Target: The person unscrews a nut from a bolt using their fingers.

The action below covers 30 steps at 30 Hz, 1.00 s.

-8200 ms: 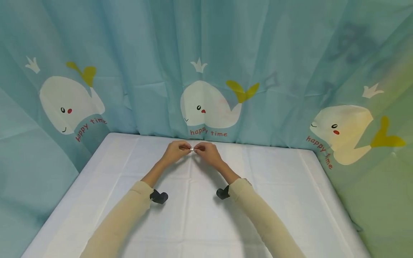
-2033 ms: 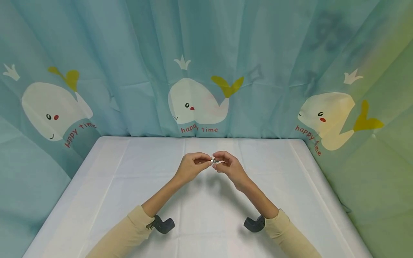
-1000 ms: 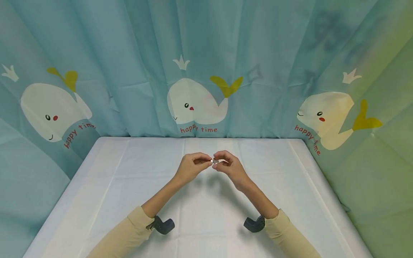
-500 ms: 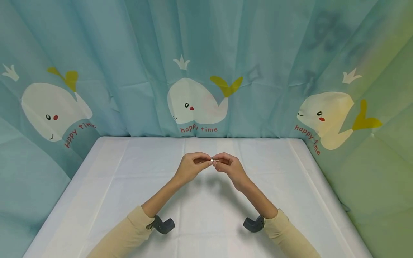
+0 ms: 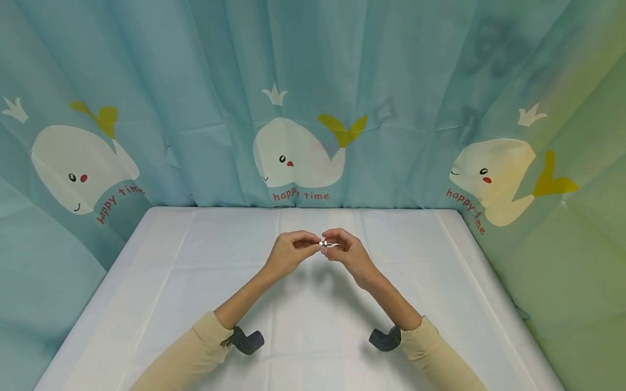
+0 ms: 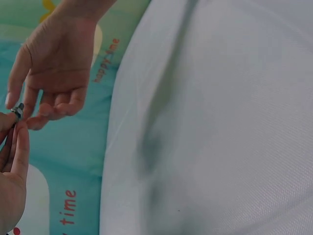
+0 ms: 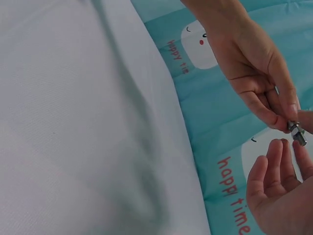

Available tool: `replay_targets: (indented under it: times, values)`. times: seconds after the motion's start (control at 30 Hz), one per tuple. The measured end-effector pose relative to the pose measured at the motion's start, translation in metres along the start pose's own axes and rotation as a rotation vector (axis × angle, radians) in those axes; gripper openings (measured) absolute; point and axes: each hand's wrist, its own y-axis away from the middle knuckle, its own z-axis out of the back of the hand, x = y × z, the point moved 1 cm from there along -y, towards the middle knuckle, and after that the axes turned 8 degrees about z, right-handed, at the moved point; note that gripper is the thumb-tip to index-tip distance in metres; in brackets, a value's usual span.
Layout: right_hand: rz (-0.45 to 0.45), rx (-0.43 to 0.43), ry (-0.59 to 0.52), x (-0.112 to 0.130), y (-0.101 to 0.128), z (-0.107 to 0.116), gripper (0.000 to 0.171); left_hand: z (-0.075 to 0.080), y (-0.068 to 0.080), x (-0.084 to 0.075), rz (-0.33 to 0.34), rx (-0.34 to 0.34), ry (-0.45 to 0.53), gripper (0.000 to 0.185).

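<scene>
In the head view a small silver bolt (image 5: 325, 244) is held above the far part of the table, between both hands. My left hand (image 5: 288, 254) pinches one end of it with thumb and fingertips. The right wrist view shows its threaded shank (image 7: 301, 140) sticking out of the left fingertips, with a nut (image 7: 294, 130) around it. My right hand (image 5: 353, 259) is at the threaded end, its thumb and index finger spread on either side of the bolt. Its other fingers (image 7: 274, 166) are extended and relaxed. The left fingertips hide the bolt's other end.
A white cloth covers the table (image 5: 313, 336). Behind and at both sides hangs a blue-green curtain (image 5: 210, 152) printed with whales, close to the table's back edge. A black device (image 5: 249, 342) sits at the left wrist, another black device (image 5: 385, 339) at the right.
Both hands have come nearer and to the right since the oldest frame. Half a second ago the right thumb and index finger were closed on the bolt; now they are apart. The left hand stays still.
</scene>
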Motion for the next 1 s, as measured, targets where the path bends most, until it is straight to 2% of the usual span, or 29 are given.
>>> replay_targets:
  times: [0.17,0.4,0.63,1.0]
  values:
    - [-0.062,-0.036,-0.001,-0.0020,-0.0019,0.0004,0.028,0.0004,0.0013,-0.0012,0.005,-0.013,0.006,0.016]
    - [-0.074,-0.046,0.020,-0.0018,-0.0023,-0.0006,0.026,-0.0003,0.0015,0.0011,0.010,0.002,-0.003,0.013]
    - [-0.019,-0.041,0.013,-0.0031,-0.0021,0.0007,0.016,-0.0005,0.0018,0.0026,-0.002,0.006,-0.007,0.012]
    - [0.041,-0.012,0.014,-0.0007,-0.0008,0.0002,0.021,-0.0007,0.0004,0.0042,0.012,0.001,-0.007,0.013]
